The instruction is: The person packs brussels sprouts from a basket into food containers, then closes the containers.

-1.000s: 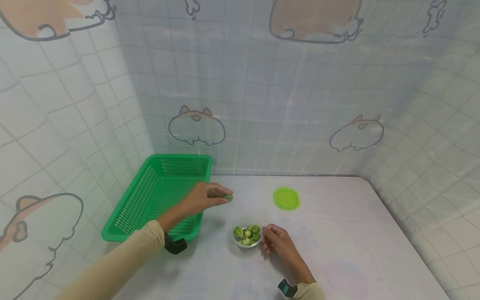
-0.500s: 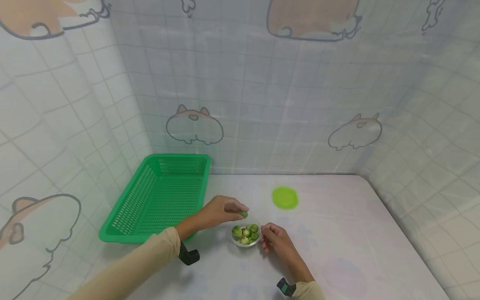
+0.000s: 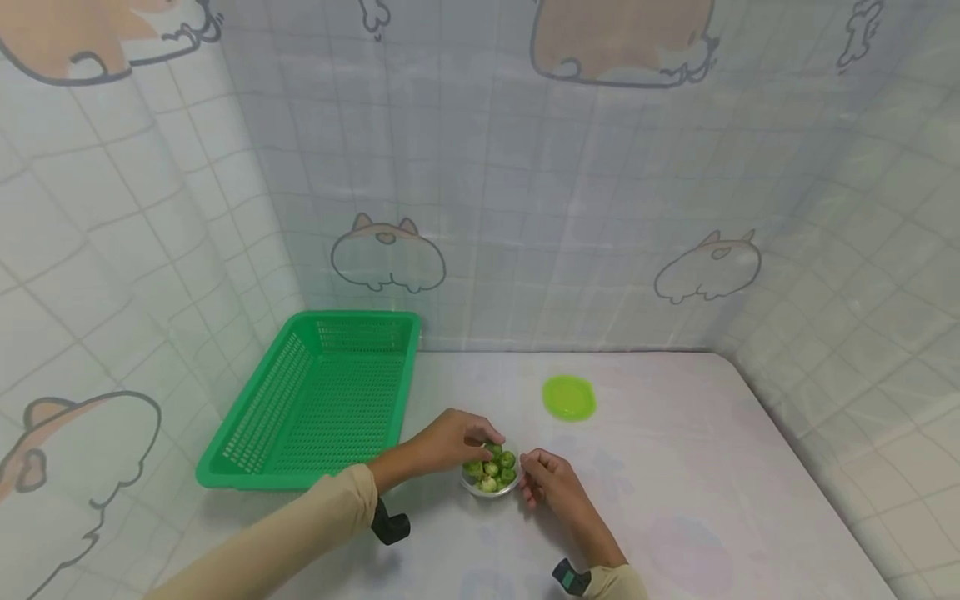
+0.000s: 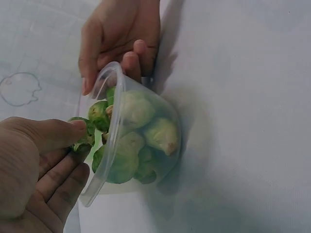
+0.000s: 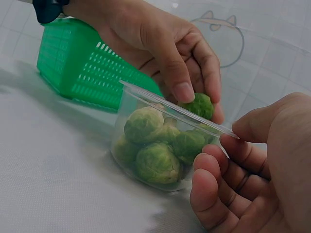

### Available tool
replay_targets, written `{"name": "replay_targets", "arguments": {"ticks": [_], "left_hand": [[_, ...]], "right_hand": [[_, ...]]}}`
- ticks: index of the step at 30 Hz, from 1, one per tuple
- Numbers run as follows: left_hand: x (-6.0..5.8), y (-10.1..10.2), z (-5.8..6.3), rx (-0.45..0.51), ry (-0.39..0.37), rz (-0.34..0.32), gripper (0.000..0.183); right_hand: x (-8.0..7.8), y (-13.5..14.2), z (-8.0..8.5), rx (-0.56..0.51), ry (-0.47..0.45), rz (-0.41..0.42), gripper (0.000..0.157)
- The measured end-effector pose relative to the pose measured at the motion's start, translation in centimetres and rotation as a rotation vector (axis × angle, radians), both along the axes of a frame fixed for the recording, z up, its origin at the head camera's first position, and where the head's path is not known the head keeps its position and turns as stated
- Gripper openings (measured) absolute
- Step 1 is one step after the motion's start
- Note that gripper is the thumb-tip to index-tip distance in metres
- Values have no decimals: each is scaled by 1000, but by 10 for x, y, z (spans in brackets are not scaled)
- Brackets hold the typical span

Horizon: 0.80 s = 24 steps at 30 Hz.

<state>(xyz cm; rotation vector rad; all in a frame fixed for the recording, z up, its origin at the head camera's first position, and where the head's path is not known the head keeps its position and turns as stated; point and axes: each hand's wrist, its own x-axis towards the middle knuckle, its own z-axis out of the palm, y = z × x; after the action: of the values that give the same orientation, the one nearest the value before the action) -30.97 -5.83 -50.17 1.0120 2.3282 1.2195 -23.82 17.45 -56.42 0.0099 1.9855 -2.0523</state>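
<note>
My left hand [image 3: 448, 442] pinches a Brussels sprout [image 5: 199, 106] between thumb and fingers, right at the rim of a clear plastic container [image 4: 118, 97]. Several more Brussels sprouts [image 5: 157, 162] fill that container, which stands on the table. On its right side, my right hand [image 3: 553, 485] pinches the rim between thumb and index finger, as the right wrist view shows. The other right fingers are curled beside the container's wall. From the left wrist camera, the pinched sprout [image 4: 83, 134] overlaps the opening.
A green perforated basket [image 3: 411, 367] sits on the table [image 3: 675, 467] to the left, with no contents visible. Behind the container, slightly right, lies a lime-green lid [image 3: 569, 397]. A patterned curtain [image 3: 510, 208] encloses the back and sides.
My left hand has carried the sprout from beside the basket, rightward and down to the container. The right hand has kept its grip on the rim.
</note>
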Motion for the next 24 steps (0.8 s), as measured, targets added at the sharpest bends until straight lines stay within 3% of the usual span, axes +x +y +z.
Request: {"name": "replay_targets", "arguments": {"ticks": [10,24], "left_hand": [[3,4,2,-50,71,-27,23],[7,3,5,-116,141,7,24]], "right_hand": [[0,0,-1,-23,0,3,32],[0,0,-1,-21,-6,0,31]]}}
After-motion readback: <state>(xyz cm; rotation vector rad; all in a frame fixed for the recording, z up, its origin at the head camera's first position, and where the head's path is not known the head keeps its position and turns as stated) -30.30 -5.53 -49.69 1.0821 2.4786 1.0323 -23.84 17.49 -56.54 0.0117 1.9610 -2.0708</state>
